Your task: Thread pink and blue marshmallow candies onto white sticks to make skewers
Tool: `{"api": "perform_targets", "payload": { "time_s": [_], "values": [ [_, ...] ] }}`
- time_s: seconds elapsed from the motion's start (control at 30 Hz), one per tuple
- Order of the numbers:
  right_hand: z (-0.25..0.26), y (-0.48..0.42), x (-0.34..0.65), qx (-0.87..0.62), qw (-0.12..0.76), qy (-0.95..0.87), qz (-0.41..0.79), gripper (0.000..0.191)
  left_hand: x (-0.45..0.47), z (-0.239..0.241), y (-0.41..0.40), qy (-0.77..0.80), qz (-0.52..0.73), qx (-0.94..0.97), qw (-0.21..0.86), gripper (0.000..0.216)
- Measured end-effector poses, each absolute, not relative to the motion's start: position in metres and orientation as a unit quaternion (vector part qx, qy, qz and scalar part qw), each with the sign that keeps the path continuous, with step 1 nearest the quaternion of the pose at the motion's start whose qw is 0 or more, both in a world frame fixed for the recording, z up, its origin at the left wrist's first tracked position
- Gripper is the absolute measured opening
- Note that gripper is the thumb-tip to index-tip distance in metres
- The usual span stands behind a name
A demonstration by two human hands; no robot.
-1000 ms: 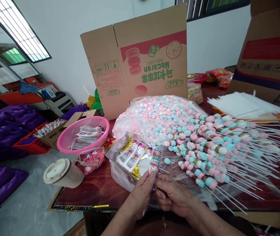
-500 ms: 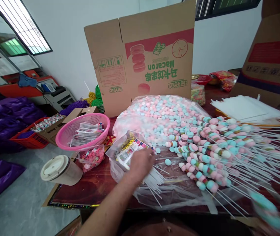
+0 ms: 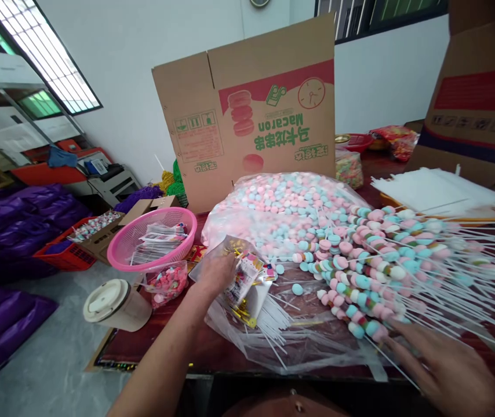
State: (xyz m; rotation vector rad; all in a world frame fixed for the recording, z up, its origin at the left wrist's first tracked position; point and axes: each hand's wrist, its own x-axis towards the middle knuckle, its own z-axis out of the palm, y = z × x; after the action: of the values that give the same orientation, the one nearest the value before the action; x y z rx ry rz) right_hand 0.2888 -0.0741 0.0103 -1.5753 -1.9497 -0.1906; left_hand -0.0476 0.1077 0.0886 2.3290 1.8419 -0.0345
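Note:
My left hand (image 3: 218, 273) is inside a clear open container (image 3: 208, 263), closed beside gold twist ties (image 3: 241, 250) and printed plastic packets (image 3: 247, 281); its fingertips are hidden. At the front edge of a pile of candy skewers (image 3: 373, 272), my right hand (image 3: 443, 362) has its fingers stretched out, slightly blurred, reaching the nearest skewer's stick. Pink, blue and white round candies are threaded on the white sticks. Loose white sticks (image 3: 273, 318) lie just right of the container.
A large bag of round candies (image 3: 273, 202) sits behind, before a cardboard box (image 3: 247, 116). To the left are a pink basket (image 3: 115, 252) of packets, a small candy bag (image 3: 167, 281) and a lidded cup (image 3: 121, 307). White sticks (image 3: 439, 188) fill a tray at right.
My left hand has moved left within the container, and the packets and gold ties have shifted and tilted. My right hand has come in from the lower right; the blurred skewer there is gone from that spot.

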Motion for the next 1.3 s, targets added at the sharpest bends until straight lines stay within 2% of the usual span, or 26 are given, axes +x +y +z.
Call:
{"api": "perform_targets", "payload": {
  "time_s": [0.1, 0.17, 0.23, 0.27, 0.33, 0.4, 0.53, 0.67, 0.8, 1.0, 1.07, 1.13, 1.2, 1.23, 1.3],
  "values": [
    [0.047, -0.038, 0.243, -0.556, 0.341, -0.751, -0.106, 0.036, -0.037, 0.115, 0.073, 0.542, 0.026, 0.838, 0.067, 0.026],
    [0.068, -0.027, 0.209, -0.516, 0.369, -0.768, -0.094, 0.040, -0.027, 0.123, 0.046, 0.427, -0.005, 0.895, 0.131, 0.021],
    [0.074, -0.023, 0.180, -0.458, 0.370, -0.808, 0.011, 0.022, -0.018, 0.120, 0.024, 0.336, 0.007, 0.917, 0.213, 0.023],
    [0.072, -0.023, 0.169, -0.450, 0.371, -0.808, 0.084, 0.016, -0.015, 0.114, 0.016, 0.330, 0.023, 0.911, 0.245, 0.025],
    [0.059, -0.023, 0.157, -0.484, 0.380, -0.760, 0.210, 0.021, -0.010, 0.099, 0.007, 0.378, 0.067, 0.881, 0.276, 0.022],
    [0.047, -0.024, 0.156, -0.543, 0.389, -0.687, 0.286, 0.023, -0.005, 0.083, 0.005, 0.452, 0.104, 0.834, 0.300, 0.017],
    [0.048, -0.024, 0.170, -0.560, 0.368, -0.650, 0.357, 0.021, 0.003, 0.062, 0.010, 0.504, 0.158, 0.759, 0.381, 0.010],
    [0.060, -0.023, 0.180, -0.511, 0.352, -0.680, 0.391, 0.014, 0.004, 0.058, 0.015, 0.448, 0.193, 0.744, 0.456, 0.016],
    [0.052, -0.022, 0.179, -0.558, 0.370, -0.649, 0.362, 0.028, 0.002, 0.056, 0.016, 0.439, 0.232, 0.736, 0.460, 0.018],
    [0.042, -0.018, 0.182, -0.544, 0.363, -0.650, 0.388, 0.042, 0.002, 0.046, 0.012, 0.420, 0.272, 0.776, 0.384, 0.024],
    [0.048, -0.008, 0.196, -0.585, 0.337, -0.662, 0.326, 0.044, -0.001, 0.047, 0.012, 0.405, 0.269, 0.794, 0.364, 0.027],
    [0.059, 0.008, 0.218, -0.644, 0.285, -0.695, 0.146, 0.036, -0.007, 0.049, 0.013, 0.408, 0.263, 0.801, 0.351, 0.032],
    [0.068, 0.024, 0.243, -0.671, 0.173, -0.718, -0.059, 0.018, -0.015, 0.052, 0.014, 0.406, 0.266, 0.805, 0.341, 0.034],
    [0.072, 0.031, 0.254, -0.671, 0.115, -0.721, -0.125, 0.019, -0.019, 0.053, 0.015, 0.400, 0.277, 0.807, 0.334, 0.032],
    [0.076, 0.041, 0.272, -0.644, 0.029, -0.742, -0.184, 0.021, -0.029, 0.053, 0.015, 0.385, 0.309, 0.809, 0.320, 0.027]
  ]
}}
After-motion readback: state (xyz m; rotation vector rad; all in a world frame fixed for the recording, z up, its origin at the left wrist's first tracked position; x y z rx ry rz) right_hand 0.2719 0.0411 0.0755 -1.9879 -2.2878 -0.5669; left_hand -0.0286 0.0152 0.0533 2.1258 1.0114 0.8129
